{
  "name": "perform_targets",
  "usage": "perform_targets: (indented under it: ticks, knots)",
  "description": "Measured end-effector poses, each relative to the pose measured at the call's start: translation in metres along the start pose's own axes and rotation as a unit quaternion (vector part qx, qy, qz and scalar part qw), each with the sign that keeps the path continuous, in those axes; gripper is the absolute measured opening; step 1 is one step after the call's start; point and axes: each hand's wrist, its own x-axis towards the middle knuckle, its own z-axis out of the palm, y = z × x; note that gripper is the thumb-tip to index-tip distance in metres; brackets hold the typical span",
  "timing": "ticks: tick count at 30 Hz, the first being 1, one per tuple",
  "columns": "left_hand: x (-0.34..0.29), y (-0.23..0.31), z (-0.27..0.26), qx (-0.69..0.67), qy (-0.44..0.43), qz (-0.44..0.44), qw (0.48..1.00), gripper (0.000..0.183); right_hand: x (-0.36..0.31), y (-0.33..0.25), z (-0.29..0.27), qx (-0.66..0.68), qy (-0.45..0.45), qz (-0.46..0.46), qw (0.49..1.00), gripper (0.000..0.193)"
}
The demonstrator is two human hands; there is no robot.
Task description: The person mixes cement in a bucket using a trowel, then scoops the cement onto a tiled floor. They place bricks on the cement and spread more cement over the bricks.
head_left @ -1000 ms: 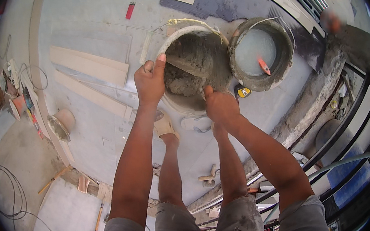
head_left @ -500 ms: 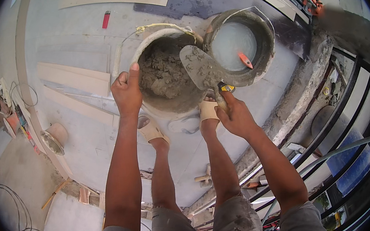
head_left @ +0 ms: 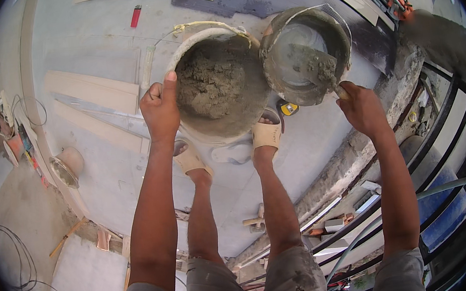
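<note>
My left hand (head_left: 161, 106) is closed on the left rim of a bucket of wet mortar (head_left: 212, 79), which leans a little between my feet and the wall of a second bucket. My right hand (head_left: 363, 108) grips the handle of a trowel (head_left: 315, 64). Its blade, smeared with grey mortar, lies over the mouth of the water bucket (head_left: 296, 94), which touches the mortar bucket on the right. Cloudy water (head_left: 293, 42) shows beside the blade. The orange-handled item seen in that water earlier is hidden now.
A yellow and black tape measure (head_left: 289, 108) lies by my right sandal (head_left: 266, 134). Cut tile strips (head_left: 90, 86) and a red lighter (head_left: 136, 16) lie on the left floor. A rough ledge (head_left: 353, 153) and black railing (head_left: 437, 141) run along the right.
My right hand has moved right, carrying the trowel from between the buckets to over the water bucket. The tape measure is now fully uncovered. My left hand keeps its hold on the rim.
</note>
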Motion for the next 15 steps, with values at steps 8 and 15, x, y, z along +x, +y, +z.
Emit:
perform_targets:
  ticks: [8,15]
  knots:
    - [0.004,0.002,-0.003,0.001,-0.010,-0.013,1.000,0.064,-0.051,-0.044,-0.012,0.025,0.012,-0.007,1.000,0.040]
    - [0.005,0.000,0.000,0.005,-0.020,0.005,1.000,0.065,0.028,0.021,0.035,-0.052,0.063,0.070,0.994,0.033]
